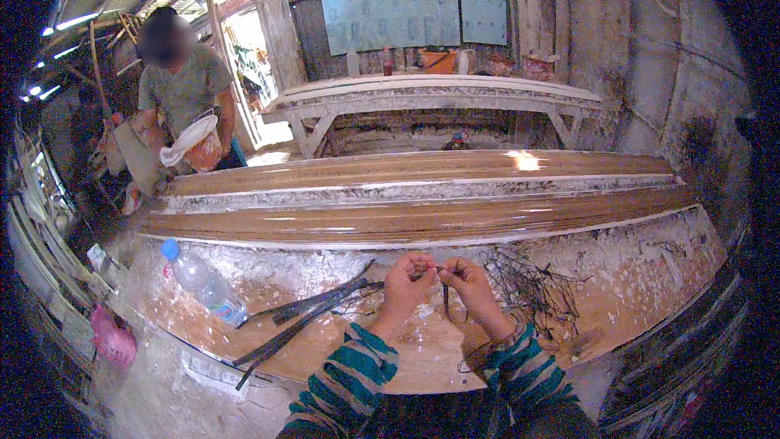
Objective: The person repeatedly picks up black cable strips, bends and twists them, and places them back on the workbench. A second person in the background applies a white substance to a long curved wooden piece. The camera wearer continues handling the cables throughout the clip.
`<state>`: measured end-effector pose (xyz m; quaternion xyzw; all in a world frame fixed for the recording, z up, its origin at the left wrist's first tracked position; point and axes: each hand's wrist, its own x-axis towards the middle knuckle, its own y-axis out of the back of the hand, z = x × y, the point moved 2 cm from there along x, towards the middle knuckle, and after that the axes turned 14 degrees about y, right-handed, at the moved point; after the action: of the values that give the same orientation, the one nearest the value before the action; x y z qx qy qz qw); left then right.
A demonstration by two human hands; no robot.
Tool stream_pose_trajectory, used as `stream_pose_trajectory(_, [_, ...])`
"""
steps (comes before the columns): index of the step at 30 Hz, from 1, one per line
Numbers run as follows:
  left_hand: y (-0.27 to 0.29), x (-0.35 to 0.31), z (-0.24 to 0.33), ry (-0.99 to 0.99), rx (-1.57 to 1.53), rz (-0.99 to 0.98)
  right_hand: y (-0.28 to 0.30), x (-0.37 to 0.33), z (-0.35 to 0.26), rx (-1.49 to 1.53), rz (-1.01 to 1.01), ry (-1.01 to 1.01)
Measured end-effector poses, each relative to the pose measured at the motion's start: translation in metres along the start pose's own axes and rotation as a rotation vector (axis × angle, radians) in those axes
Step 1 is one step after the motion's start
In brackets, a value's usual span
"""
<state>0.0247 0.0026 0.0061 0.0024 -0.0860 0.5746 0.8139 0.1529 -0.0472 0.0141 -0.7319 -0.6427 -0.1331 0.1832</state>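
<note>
Above the worktable (406, 374), my left hand (408, 283) and my right hand (469, 284) meet, with thumbs and fingers pinched together. Between the fingertips is a thin dark strip (445, 302), one end of which hangs down below my right hand. Its exact folds are too small to make out. Long flat black strips (305, 309) lie in a loose bundle beside my left hand, partly hidden by it. To the right of my right hand spreads a tangle of thin black strands (543, 289).
A clear plastic bottle with a blue cap (203, 280) lies at the table's left. Two long glossy brown boards (390, 223) run across beyond my hands. A person (187, 81) stands far left, holding a white-and-orange object (193, 145). Behind is a whitish bench (439, 97).
</note>
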Motion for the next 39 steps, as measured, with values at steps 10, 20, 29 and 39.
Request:
stream_pose_trajectory(10, [0.004, 0.004, 0.001, 0.138, -0.171, -0.134, -0.004, -0.002, -0.011, 0.509, -0.058, -0.182])
stream_pose_trajectory(20, [0.004, 0.001, 0.007, 0.111, -0.046, -0.178, 0.000, -0.002, -0.007, 0.594, -0.072, -0.238])
stream_pose_trajectory(29, [0.005, 0.000, 0.015, 0.108, 0.046, -0.261, 0.010, 0.001, 0.004, 0.352, -0.040, -0.139])
stream_pose_trajectory(39, [0.011, 0.004, 0.009, 0.250, -0.022, -0.354, 0.006, 0.002, -0.005, 0.360, -0.070, -0.094])
